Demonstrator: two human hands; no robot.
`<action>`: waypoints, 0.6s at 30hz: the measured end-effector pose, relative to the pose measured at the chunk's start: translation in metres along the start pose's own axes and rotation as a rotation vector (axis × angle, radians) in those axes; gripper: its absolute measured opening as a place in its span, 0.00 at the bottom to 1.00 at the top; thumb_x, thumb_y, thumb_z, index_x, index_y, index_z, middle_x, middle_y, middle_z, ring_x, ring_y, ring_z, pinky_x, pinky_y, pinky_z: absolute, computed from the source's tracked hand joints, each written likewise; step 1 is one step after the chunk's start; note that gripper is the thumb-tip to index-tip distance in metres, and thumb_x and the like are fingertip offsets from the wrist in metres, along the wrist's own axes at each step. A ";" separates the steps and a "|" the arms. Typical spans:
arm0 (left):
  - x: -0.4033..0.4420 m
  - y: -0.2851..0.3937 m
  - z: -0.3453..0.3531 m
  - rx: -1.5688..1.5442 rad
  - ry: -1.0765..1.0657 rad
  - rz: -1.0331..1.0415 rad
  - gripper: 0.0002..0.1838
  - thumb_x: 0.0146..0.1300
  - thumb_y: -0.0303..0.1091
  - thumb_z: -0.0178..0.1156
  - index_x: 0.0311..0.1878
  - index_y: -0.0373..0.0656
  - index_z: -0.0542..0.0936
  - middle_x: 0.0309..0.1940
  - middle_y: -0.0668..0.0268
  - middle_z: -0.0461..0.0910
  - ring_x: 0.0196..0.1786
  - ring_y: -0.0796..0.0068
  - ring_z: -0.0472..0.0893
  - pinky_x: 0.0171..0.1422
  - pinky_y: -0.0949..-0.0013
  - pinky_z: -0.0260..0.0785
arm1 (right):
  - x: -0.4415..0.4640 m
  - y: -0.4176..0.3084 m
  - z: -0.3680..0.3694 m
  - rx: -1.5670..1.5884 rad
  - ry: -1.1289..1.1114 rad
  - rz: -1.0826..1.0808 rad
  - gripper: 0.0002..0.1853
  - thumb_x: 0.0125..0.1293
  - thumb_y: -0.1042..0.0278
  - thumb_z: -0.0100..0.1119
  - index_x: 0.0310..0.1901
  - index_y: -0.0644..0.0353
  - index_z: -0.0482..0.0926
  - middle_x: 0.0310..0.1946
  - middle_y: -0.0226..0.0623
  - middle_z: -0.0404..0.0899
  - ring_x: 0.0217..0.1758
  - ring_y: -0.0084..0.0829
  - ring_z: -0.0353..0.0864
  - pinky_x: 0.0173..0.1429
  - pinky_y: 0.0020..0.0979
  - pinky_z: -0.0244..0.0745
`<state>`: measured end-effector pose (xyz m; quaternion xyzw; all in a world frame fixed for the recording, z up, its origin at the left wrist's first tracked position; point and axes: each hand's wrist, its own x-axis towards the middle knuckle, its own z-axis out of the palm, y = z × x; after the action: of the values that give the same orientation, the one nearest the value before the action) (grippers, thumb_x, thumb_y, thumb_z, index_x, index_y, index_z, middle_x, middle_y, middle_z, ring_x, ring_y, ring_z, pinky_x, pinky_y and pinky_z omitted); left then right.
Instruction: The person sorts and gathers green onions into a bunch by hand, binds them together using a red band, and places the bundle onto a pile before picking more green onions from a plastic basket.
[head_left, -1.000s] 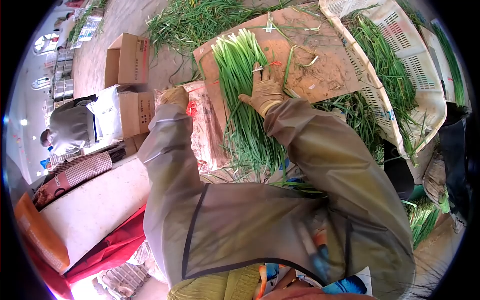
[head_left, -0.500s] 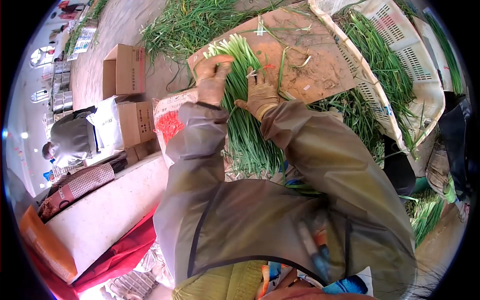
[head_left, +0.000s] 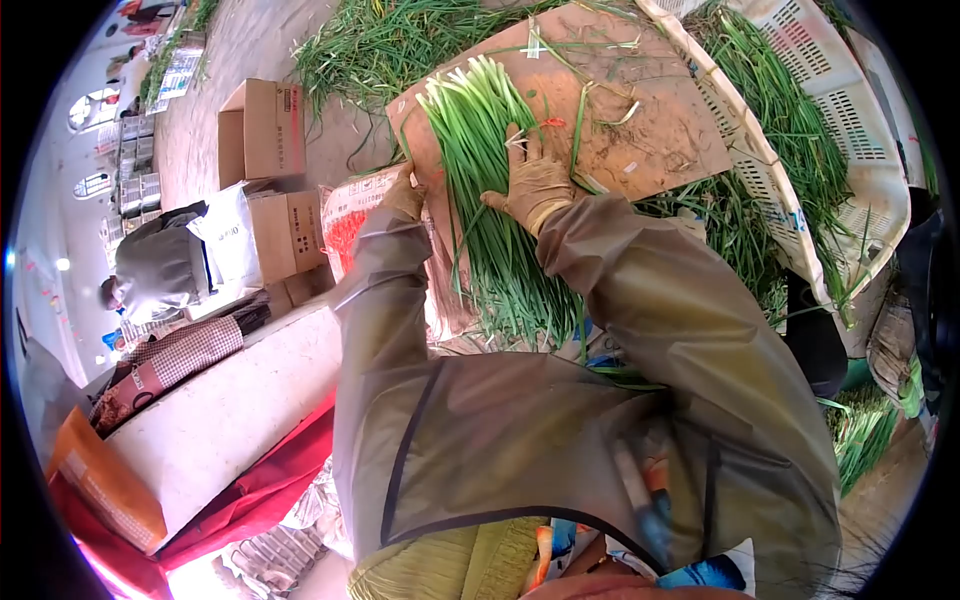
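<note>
A bundle of chives [head_left: 488, 180] with pale stem ends lies on a brown board [head_left: 650, 130], its stems toward the far edge and its leaves toward me. My right hand [head_left: 535, 185], in a tan glove, rests against the bundle's right side with its fingers stretched out. My left hand [head_left: 405, 197], gloved too, is off the bundle, at the board's left edge beside a printed box [head_left: 375, 188] holding red strips [head_left: 342, 235]. Its fingers are mostly hidden, so I cannot tell whether it holds anything. A small red strip [head_left: 551, 122] lies on the board near my right fingertips.
A cream plastic basket [head_left: 780, 215] with more chives [head_left: 775, 120] stands at the right. Loose greens [head_left: 390, 50] are heaped on the floor beyond the board. Cardboard boxes [head_left: 275, 130] stand at the left, near a person in dark clothing [head_left: 160, 262].
My left hand has left the top of the bundle and moved left and toward me, to the box with red strips. My right hand stays at the bundle's side.
</note>
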<state>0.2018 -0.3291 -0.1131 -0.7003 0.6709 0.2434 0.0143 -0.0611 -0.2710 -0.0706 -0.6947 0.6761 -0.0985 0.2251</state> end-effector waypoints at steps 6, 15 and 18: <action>-0.015 0.041 -0.053 0.116 -0.155 0.158 0.14 0.62 0.46 0.52 0.41 0.47 0.77 0.35 0.60 0.80 0.40 0.61 0.79 0.44 0.62 0.68 | 0.002 0.000 -0.002 -0.039 -0.040 0.006 0.55 0.47 0.30 0.55 0.67 0.64 0.46 0.65 0.56 0.50 0.70 0.54 0.45 0.70 0.51 0.36; -0.051 0.113 -0.058 -0.168 0.030 0.293 0.10 0.61 0.39 0.57 0.38 0.42 0.78 0.30 0.65 0.78 0.34 0.73 0.76 0.39 0.71 0.67 | -0.001 0.003 -0.006 0.004 0.072 -0.030 0.57 0.45 0.35 0.61 0.66 0.69 0.46 0.60 0.56 0.57 0.64 0.53 0.56 0.66 0.42 0.54; -0.049 0.111 -0.030 -0.730 0.096 0.293 0.08 0.60 0.34 0.58 0.37 0.40 0.79 0.32 0.64 0.77 0.38 0.72 0.77 0.44 0.69 0.67 | -0.001 0.002 -0.008 -0.003 0.037 -0.018 0.58 0.44 0.35 0.62 0.66 0.69 0.46 0.60 0.57 0.57 0.65 0.52 0.55 0.67 0.41 0.53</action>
<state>0.1076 -0.3048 -0.0349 -0.5668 0.6328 0.4324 -0.3021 -0.0666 -0.2711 -0.0648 -0.6990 0.6740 -0.1126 0.2106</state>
